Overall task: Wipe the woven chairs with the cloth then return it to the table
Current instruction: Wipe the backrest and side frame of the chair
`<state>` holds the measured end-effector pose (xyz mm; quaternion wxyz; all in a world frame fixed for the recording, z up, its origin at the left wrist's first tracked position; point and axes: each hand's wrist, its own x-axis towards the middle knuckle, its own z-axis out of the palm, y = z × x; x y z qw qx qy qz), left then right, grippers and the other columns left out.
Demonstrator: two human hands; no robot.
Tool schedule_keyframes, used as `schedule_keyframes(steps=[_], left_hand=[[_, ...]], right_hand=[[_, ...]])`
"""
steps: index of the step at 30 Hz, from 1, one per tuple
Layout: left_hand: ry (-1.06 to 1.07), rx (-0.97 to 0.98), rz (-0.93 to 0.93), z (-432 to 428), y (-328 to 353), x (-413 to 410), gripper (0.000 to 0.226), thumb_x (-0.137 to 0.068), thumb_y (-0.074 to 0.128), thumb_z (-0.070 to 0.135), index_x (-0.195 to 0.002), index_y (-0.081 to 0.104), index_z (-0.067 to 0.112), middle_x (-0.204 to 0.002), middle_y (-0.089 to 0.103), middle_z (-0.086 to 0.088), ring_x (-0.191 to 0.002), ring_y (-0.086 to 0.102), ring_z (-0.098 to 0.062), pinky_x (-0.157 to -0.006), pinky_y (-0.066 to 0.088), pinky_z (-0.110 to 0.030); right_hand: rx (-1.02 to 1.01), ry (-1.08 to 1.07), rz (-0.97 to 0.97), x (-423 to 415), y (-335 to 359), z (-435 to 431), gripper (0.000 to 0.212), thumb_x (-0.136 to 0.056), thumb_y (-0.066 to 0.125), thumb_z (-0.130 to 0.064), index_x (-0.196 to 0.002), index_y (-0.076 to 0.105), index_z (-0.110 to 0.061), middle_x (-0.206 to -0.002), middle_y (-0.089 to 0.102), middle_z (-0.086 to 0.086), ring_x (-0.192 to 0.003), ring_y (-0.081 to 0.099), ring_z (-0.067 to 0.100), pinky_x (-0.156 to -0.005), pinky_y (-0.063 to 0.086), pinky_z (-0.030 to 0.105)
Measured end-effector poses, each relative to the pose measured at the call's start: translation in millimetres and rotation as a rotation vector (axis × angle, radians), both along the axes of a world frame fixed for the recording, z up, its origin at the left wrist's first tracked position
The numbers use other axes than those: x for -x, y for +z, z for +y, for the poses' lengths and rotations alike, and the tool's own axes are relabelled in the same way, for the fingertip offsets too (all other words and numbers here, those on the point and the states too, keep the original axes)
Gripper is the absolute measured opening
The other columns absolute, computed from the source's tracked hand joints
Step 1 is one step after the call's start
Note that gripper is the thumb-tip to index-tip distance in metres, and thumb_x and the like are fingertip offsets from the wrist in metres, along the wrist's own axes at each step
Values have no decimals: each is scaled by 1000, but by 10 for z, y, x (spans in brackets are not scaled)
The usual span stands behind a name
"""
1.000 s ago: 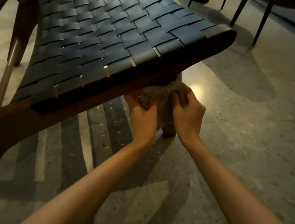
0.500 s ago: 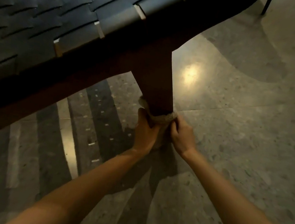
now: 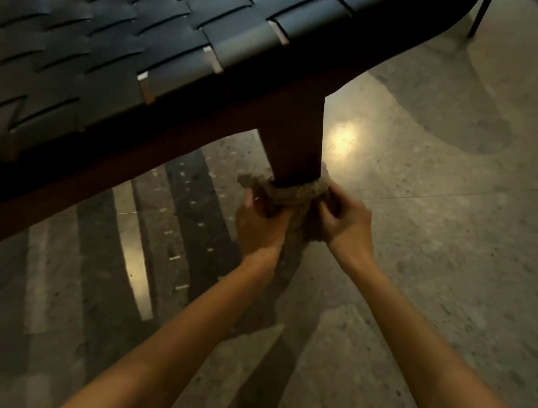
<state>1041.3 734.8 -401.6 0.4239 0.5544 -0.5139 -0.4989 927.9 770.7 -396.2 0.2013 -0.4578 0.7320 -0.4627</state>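
The cloth [image 3: 297, 192] is looped low round the chair leg [image 3: 296, 131], having slid down from under the woven seat [image 3: 112, 26] a second ago. The left hand [image 3: 259, 223] and the right hand [image 3: 344, 223] still grip its ends, either side of the leg.

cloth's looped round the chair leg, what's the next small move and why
Probably draw the cloth down to the foot of the chair leg. It is looped round the leg low down, the left hand and right hand each grip an end, and the part below the loop likely needs wiping too.
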Motion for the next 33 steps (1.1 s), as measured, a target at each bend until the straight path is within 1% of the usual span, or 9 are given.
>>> schedule_keyframes(steps=[3,8,11,13,16,19,24,28,33], left_hand=[[67,66,130,71,371,-111,23,-84,70,19,-84,54,36,-82,59,22,-77,58,4,-73,46,-10],[208,83,440,148,842,-262,15,-84,67,7,-96,64,16,-90,67,3,-77,64,3,-65,50,-10],[186,0,526,181,961,-372,25,-83,69,11,-105,64,23,-99,67,6,-87,65,-3,-65,51,-11],[136,-60,565,229,998,-444,25,-83,70,16,-105,64,27,-102,68,8,-94,65,-4,-75,53,-17],[145,-163,664,278,1068,-593,35,-81,73,24,-114,62,20,-112,68,1,-105,64,-14,-91,52,-31],[238,-195,746,271,1129,-728,35,-79,75,24,-111,63,18,-108,70,0,-102,65,-14,-88,53,-30],[381,-215,720,281,1135,-921,38,-74,78,21,-107,63,8,-98,71,-5,-93,68,-15,-85,55,-29],[520,-179,628,269,1056,-1157,20,-72,80,20,-75,60,17,-76,65,1,-76,63,-12,-72,56,-25],[625,-23,440,298,877,-1677,26,-77,74,6,-65,54,17,-63,55,2,-62,54,-8,-64,50,-26]], right_hand=[[149,-50,36,-182,395,20,35,-91,61,-11,-127,60,-14,-102,60,-15,-82,52,-25,-74,42,-3],[353,-179,138,-453,954,38,10,-87,68,-17,-94,74,-13,-68,63,-15,-61,59,-3,-56,43,7],[456,-246,120,-599,1123,135,16,-84,69,-11,-99,73,-8,-85,69,-3,-74,61,1,-69,48,7],[525,-255,176,-683,1178,216,22,-81,72,-9,-104,70,-6,-96,69,1,-86,62,4,-75,51,12],[598,-119,358,-788,1303,249,31,-80,72,-6,-110,66,-3,-109,63,5,-102,60,19,-88,51,25],[577,64,551,-836,1455,112,30,-81,71,-6,-110,66,-3,-111,61,15,-105,57,29,-89,50,33],[537,185,663,-912,1558,-40,28,-79,74,-4,-106,68,-5,-105,60,18,-99,57,30,-83,48,25],[564,329,711,-1088,1537,-82,25,-82,70,-11,-105,68,-2,-103,62,18,-99,57,29,-85,49,26],[559,536,801,-1485,1531,-148,29,-78,75,-10,-104,67,0,-100,64,16,-95,61,27,-86,50,28]])
